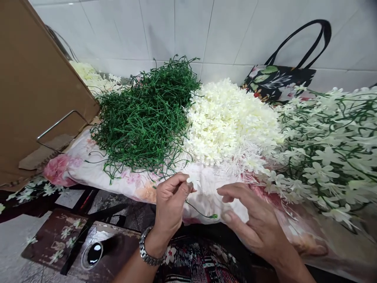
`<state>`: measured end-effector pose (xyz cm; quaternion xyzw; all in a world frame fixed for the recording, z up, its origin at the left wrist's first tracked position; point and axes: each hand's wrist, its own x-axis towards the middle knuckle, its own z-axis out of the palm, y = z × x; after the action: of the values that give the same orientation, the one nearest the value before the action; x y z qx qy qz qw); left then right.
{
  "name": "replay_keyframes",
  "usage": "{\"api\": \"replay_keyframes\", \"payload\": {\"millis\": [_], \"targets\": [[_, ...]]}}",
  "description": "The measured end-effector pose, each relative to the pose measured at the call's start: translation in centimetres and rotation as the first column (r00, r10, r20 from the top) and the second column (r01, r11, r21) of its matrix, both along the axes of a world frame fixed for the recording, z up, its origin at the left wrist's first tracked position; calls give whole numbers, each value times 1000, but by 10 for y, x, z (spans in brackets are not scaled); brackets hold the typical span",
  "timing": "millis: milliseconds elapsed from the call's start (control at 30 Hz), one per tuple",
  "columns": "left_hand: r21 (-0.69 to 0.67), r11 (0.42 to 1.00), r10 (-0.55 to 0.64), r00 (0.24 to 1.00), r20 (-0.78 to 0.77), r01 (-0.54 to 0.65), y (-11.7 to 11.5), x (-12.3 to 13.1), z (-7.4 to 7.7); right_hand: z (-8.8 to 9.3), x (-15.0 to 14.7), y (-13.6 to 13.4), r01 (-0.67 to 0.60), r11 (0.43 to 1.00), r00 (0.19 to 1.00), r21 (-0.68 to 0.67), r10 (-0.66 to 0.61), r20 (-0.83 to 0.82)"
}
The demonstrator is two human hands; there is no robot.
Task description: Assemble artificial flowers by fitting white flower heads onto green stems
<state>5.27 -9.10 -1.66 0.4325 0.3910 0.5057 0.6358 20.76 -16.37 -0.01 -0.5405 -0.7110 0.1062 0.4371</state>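
My left hand, a metal watch on its wrist, pinches a small white artificial flower between thumb and fingertips. From below those fingers a thin green stem hangs out to the right, ending in a green tip. My right hand is just right of the stem's tip, thumb and fingers apart, nothing visible between them. Beyond my hands lie a heap of green plastic stems and a heap of loose cream-white blossoms. Stemmed white flowers are piled at the right.
A floral cloth covers the work surface. A cardboard box stands at left; a black floral bag leans on the tiled wall. At lower left, a cup of dark liquid sits on a worn brown board.
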Motion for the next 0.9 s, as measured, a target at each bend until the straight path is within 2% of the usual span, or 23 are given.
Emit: {"api": "replay_keyframes", "payload": {"millis": [100, 233, 300, 367, 500, 567, 667, 733, 800, 900], "targets": [[5, 998, 55, 998, 4, -55, -5, 2, -3, -7, -11, -4, -71, 996, 996, -51, 68, -56], [50, 999, 0, 999, 54, -3, -13, -2, -4, -15, -19, 1, -12, 1000, 998, 4, 12, -60], [12, 997, -76, 992, 97, 75, -14, -4, 0, -15, -17, 4, 8, 998, 1000, 67, -9, 13], [-39, 983, -174, 980, 93, 178, -14, -6, 6, -10, -14, 7, -29, 993, 992, 117, 15, 122], [-99, 940, -333, 942, -52, 327, -13, -1, 15, 1, -14, 11, -142, 976, 943, 163, 83, 322], [-120, 930, -359, 926, -113, 346, -14, 3, 14, 5, -16, 13, -164, 973, 927, 162, 95, 363], [-143, 946, -308, 944, -115, 291, -14, 6, 8, 7, -12, 17, -175, 977, 928, 123, 122, 352], [-135, 960, -260, 961, -94, 246, -13, 5, 3, 7, -2, 22, -136, 983, 944, 122, 91, 317], [-103, 972, -223, 969, -105, 212, -10, 4, 2, 5, 12, 32, -29, 991, 946, 133, -15, 323], [-35, 979, -205, 964, -167, 202, -5, 3, 4, 2, 31, 53, 177, 980, 859, 92, -199, 472]]}}
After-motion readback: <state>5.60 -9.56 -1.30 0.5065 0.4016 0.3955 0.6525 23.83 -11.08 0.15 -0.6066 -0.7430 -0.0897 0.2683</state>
